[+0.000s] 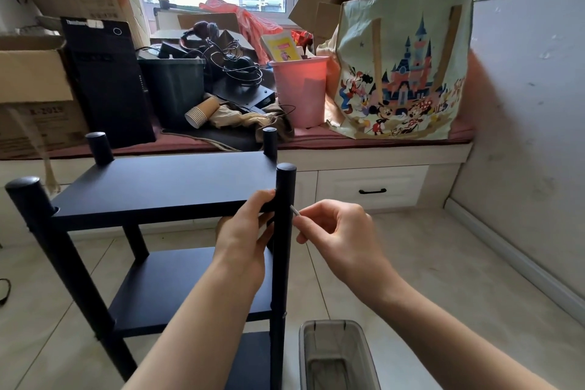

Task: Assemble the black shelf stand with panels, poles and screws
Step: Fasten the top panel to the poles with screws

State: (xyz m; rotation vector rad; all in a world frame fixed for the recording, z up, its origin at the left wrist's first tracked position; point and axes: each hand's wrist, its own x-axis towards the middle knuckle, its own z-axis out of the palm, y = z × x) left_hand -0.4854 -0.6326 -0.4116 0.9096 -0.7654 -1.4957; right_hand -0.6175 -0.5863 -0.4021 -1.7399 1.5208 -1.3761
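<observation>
Fingers of the left hand (245, 231) curl around the top panel (164, 187) edge beside the front right pole (283, 231), while the right hand (335, 231) pinches a screw (295, 211) against it.

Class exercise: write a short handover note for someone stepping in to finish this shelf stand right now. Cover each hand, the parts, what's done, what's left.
Left hand grips the top panel at the front right pole.
Right hand pinches a silver screw, tip at that pole.
Done: four poles up, lower panels in place.
Left: drive this screw; other top-panel joints cannot be judged from here.
</observation>
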